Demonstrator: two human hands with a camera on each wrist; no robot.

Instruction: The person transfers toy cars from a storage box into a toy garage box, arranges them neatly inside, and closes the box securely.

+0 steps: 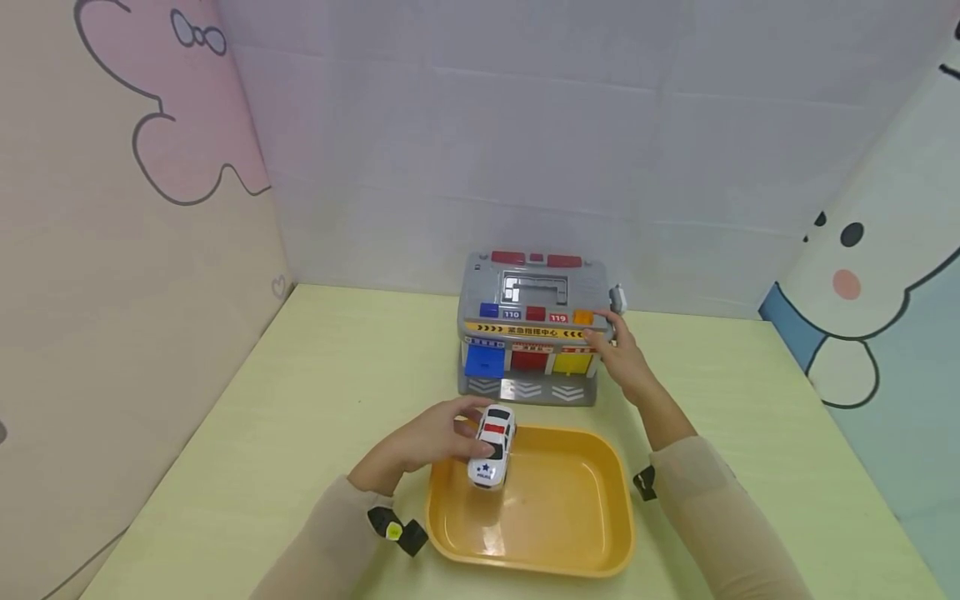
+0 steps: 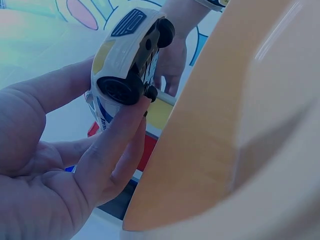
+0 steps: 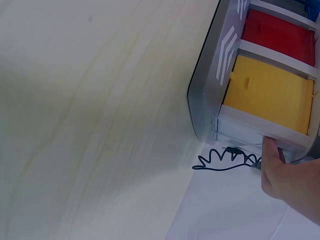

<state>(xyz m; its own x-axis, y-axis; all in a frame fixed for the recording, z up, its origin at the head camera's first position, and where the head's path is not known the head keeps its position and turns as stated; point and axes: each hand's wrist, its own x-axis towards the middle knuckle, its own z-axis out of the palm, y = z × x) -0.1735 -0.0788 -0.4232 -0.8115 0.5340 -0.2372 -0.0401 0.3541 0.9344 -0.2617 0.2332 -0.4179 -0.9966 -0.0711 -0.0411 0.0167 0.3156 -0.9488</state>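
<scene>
A white toy police car point(image 1: 492, 446) with a red roof stripe is pinched between the thumb and fingers of my left hand point(image 1: 442, 433), over the left part of a yellow tray point(image 1: 555, 500). Its wheels and underside show in the left wrist view, where the toy car point(image 2: 125, 60) is tilted. Behind the tray stands a grey toy garage point(image 1: 532, 329) with blue, red and yellow doors. My right hand point(image 1: 621, 354) touches the garage's right end near the orange button point(image 1: 582, 317). In the right wrist view, my right hand point(image 3: 285, 175) lies against the side wall by the yellow door point(image 3: 270, 95).
A black coiled cord point(image 3: 225, 160) lies by the garage's side in the right wrist view. A small white and grey part point(image 1: 618, 297) sticks out at the garage's right. The pale table point(image 1: 337, 358) meets a back wall point(image 1: 375, 167) behind the garage.
</scene>
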